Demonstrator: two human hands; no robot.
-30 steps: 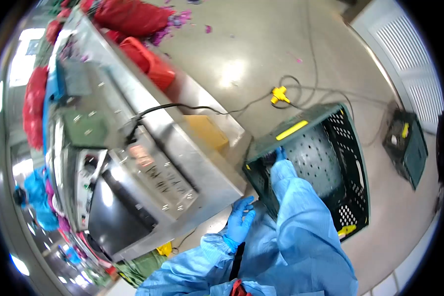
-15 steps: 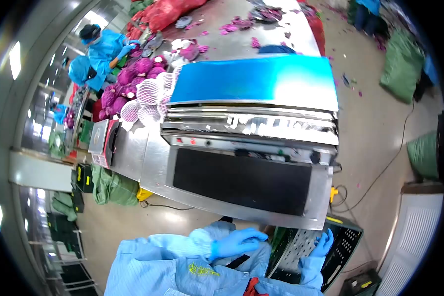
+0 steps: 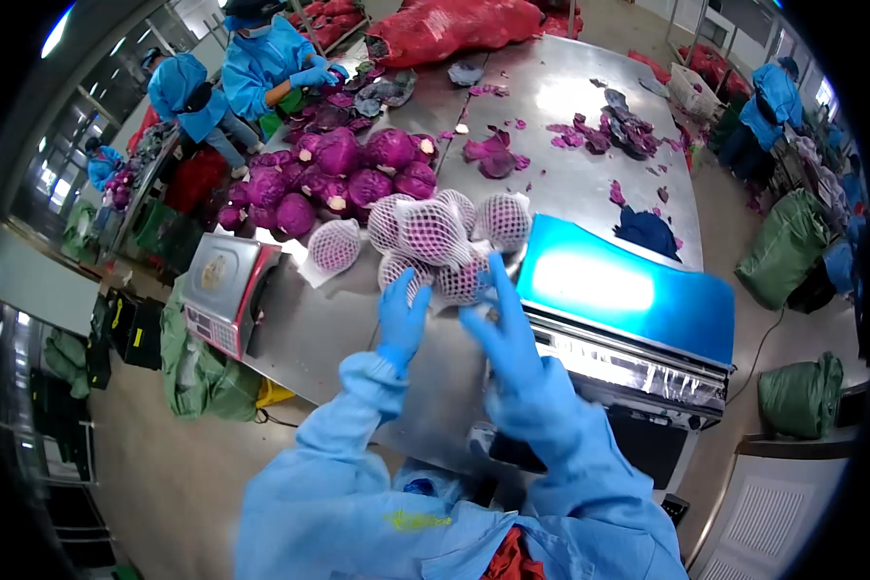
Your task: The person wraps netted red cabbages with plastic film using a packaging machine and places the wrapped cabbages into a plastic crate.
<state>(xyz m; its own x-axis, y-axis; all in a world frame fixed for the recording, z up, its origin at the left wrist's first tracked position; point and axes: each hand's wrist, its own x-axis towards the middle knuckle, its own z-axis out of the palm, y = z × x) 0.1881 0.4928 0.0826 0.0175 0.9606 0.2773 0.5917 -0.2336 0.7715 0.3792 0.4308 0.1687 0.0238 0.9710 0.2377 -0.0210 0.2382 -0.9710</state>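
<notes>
Both gloved hands reach over the steel table to a heap of red cabbages in white foam nets [image 3: 433,234]. My left hand [image 3: 401,317] has its fingers apart at the near side of a front netted cabbage [image 3: 405,273]. Beside it my right hand [image 3: 505,327] is spread, its fingertips by another netted cabbage [image 3: 464,277]; whether they touch it I cannot tell. One more netted cabbage [image 3: 335,246] lies apart to the left. Behind them bare red cabbages [image 3: 338,152] are piled up.
A wrapping machine with a blue lid [image 3: 628,290] stands at right. A scale [image 3: 224,290] sits on the left table edge. Loose purple leaves [image 3: 493,153], a dark blue cloth [image 3: 647,232] and a red mesh sack [image 3: 459,31] lie farther back. Co-workers [image 3: 266,63] stand at far left.
My view has swung left toward the cabbages. Both hands have come up from beside the black crate, low at the machine, to the netted cabbages.
</notes>
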